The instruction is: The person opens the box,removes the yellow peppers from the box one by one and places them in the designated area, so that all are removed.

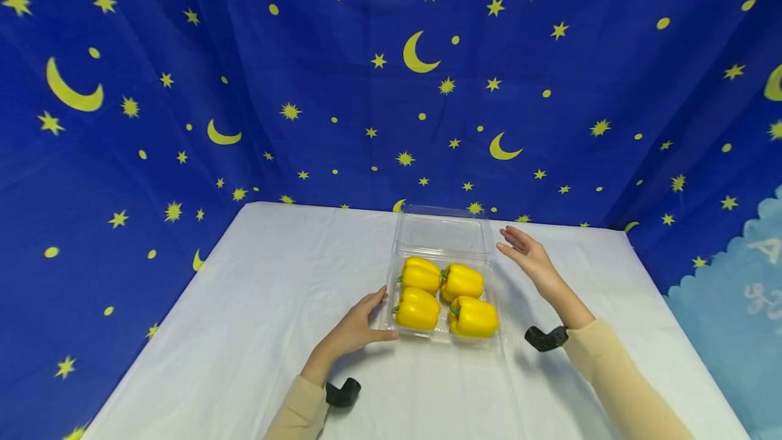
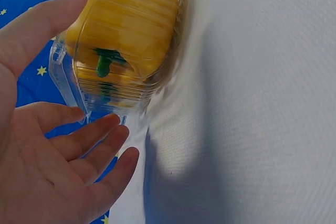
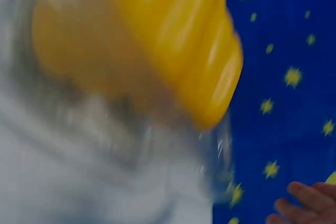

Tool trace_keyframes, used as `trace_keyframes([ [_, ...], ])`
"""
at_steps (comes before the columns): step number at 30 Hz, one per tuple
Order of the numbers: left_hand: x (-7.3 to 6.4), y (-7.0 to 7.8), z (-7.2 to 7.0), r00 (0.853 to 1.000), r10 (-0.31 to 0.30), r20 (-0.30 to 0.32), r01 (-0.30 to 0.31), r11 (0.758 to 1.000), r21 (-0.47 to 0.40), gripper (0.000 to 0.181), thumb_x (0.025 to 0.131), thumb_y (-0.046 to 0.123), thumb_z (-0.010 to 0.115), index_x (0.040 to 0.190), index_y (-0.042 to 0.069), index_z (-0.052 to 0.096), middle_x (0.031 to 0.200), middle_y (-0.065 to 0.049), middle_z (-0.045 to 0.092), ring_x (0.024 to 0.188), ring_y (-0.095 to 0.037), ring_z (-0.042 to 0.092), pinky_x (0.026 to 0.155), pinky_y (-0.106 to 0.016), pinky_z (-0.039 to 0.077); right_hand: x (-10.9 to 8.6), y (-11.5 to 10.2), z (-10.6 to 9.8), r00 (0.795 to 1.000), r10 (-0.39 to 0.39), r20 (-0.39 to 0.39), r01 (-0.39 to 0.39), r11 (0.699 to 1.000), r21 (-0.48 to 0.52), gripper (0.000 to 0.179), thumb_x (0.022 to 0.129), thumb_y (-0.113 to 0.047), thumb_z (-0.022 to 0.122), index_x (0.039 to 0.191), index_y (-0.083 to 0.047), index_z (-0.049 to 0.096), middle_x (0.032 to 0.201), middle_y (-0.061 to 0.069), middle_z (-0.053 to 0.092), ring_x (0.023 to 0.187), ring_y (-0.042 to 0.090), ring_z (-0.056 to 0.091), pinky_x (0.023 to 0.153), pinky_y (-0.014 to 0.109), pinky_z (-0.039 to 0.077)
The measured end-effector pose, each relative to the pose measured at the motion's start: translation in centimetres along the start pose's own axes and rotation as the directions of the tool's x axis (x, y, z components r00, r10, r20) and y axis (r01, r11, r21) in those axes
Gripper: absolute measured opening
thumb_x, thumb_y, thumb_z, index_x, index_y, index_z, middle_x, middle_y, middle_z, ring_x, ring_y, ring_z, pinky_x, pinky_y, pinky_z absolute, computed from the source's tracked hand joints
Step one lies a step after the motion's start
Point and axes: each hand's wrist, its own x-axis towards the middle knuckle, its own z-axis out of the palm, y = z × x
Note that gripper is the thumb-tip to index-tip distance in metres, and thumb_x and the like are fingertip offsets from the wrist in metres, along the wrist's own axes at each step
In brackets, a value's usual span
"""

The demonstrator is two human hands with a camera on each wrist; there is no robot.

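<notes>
Several yellow bell peppers [image 1: 417, 309] with green stems lie in two rows in a clear plastic clamshell box [image 1: 441, 338]. Its transparent lid [image 1: 441, 233] is folded back toward the curtain. My left hand [image 1: 353, 330] is at the box's left side, thumb and fingers spread; in the left wrist view the fingertips are right at the ribbed wall [image 2: 142, 85]. To the right of the lid, my right hand [image 1: 530, 260] is raised with its fingers extended and nothing in them. The right wrist view is blurred around a pepper [image 3: 184, 40], with fingertips [image 3: 310, 200] at the lower corner.
A white cloth covers the table [image 1: 293, 263]. Behind and beside it hangs a blue curtain [image 1: 342, 87] with yellow moons and stars. A light blue panel [image 1: 733, 304] with white lettering is at the far right.
</notes>
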Motion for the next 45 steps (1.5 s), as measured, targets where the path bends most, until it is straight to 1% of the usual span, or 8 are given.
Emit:
trace_keyframes([
  [6, 0.0, -0.2, 0.2, 1.000, -0.007, -0.001, 0.007, 1.000, -0.016, 0.095, 0.078, 0.031, 0.078, 0.151, 0.006, 0.023, 0.151, -0.018, 0.035, 0.140, -0.037, 0.034, 0.114, -0.049, 0.034, -1.9, -1.6, 2.5, 0.999, -0.048, 0.002, 0.048, 0.999, 0.015, 0.073, 0.094, -0.023, 0.060, 0.150, 0.001, 0.019, 0.150, 0.024, 0.034, 0.138, 0.041, 0.034, 0.113, 0.055, 0.033],
  [12, 0.0, -0.2, 0.2, 1.000, -0.004, 0.000, 0.004, 1.000, -0.022, 0.095, 0.079, 0.031, 0.078, 0.151, 0.006, 0.022, 0.152, -0.019, 0.034, 0.140, -0.037, 0.033, 0.114, -0.049, 0.034, -2.9, -1.5, 5.1, 0.999, -0.050, -0.016, 0.050, 0.999, -0.007, 0.073, 0.090, -0.019, 0.065, 0.148, 0.002, 0.026, 0.147, 0.025, 0.039, 0.136, 0.040, 0.036, 0.114, 0.055, 0.032],
  [17, 0.1, -0.2, 0.2, 1.000, 0.000, 0.004, 0.000, 0.999, -0.036, 0.095, 0.079, 0.030, 0.078, 0.151, 0.006, 0.021, 0.152, -0.019, 0.034, 0.140, -0.037, 0.033, 0.114, -0.049, 0.034, -2.8, -0.9, 6.9, 0.999, 0.006, -0.044, -0.006, 1.000, -0.005, 0.073, 0.088, -0.017, 0.067, 0.146, 0.003, 0.029, 0.147, 0.026, 0.039, 0.138, 0.042, 0.033, 0.115, 0.056, 0.029],
  [22, 0.1, -0.3, 0.3, 1.000, 0.000, 0.009, 0.000, 0.999, -0.038, 0.095, 0.080, 0.030, 0.077, 0.152, 0.006, 0.020, 0.151, -0.019, 0.034, 0.140, -0.036, 0.033, 0.114, -0.048, 0.034, -2.3, -0.4, 8.0, 0.992, 0.083, -0.094, -0.079, 0.996, 0.050, 0.072, 0.086, -0.017, 0.069, 0.144, 0.005, 0.032, 0.146, 0.027, 0.039, 0.138, 0.042, 0.032, 0.118, 0.053, 0.026],
  [28, 0.1, -0.2, 0.2, 1.000, 0.002, 0.010, -0.001, 0.999, -0.034, 0.095, 0.079, 0.031, 0.077, 0.152, 0.006, 0.021, 0.151, -0.019, 0.035, 0.140, -0.036, 0.034, 0.114, -0.048, 0.034, -2.1, 0.0, 8.9, 0.985, 0.106, -0.137, -0.100, 0.993, 0.055, 0.073, 0.083, -0.017, 0.071, 0.143, 0.005, 0.034, 0.144, 0.027, 0.040, 0.136, 0.041, 0.035, 0.118, 0.050, 0.028],
  [36, -0.1, -0.1, 0.2, 1.000, 0.004, 0.011, -0.003, 0.999, -0.043, 0.095, 0.079, 0.029, 0.077, 0.152, 0.005, 0.021, 0.151, -0.019, 0.035, 0.140, -0.036, 0.034, 0.114, -0.048, 0.034, -2.3, 0.2, 10.2, 0.968, 0.164, -0.192, -0.187, 0.976, -0.109, 0.080, 0.080, -0.029, 0.074, 0.140, 0.007, 0.034, 0.135, 0.029, 0.044, 0.116, 0.038, 0.050, 0.101, 0.050, 0.046],
  [41, 0.0, -0.2, 0.2, 1.000, -0.008, 0.011, 0.008, 0.999, -0.038, 0.095, 0.080, 0.031, 0.077, 0.152, 0.006, 0.020, 0.151, -0.019, 0.034, 0.140, -0.036, 0.034, 0.114, -0.048, 0.034, -2.3, 0.0, 10.8, 0.962, 0.193, -0.194, -0.239, 0.938, -0.252, 0.090, 0.078, -0.043, 0.073, 0.141, 0.006, 0.031, 0.129, 0.029, 0.046, 0.106, 0.035, 0.054, 0.092, 0.048, 0.051],
  [45, 0.1, -0.2, 0.2, 1.000, -0.012, 0.010, 0.012, 0.999, -0.036, 0.095, 0.080, 0.032, 0.077, 0.152, 0.006, 0.020, 0.152, -0.019, 0.034, 0.140, -0.036, 0.034, 0.114, -0.048, 0.034, -2.4, -0.2, 11.0, 0.957, 0.192, -0.216, -0.252, 0.922, -0.295, 0.091, 0.077, -0.045, 0.073, 0.140, 0.006, 0.032, 0.125, 0.028, 0.050, 0.102, 0.034, 0.056, 0.088, 0.047, 0.051],
])
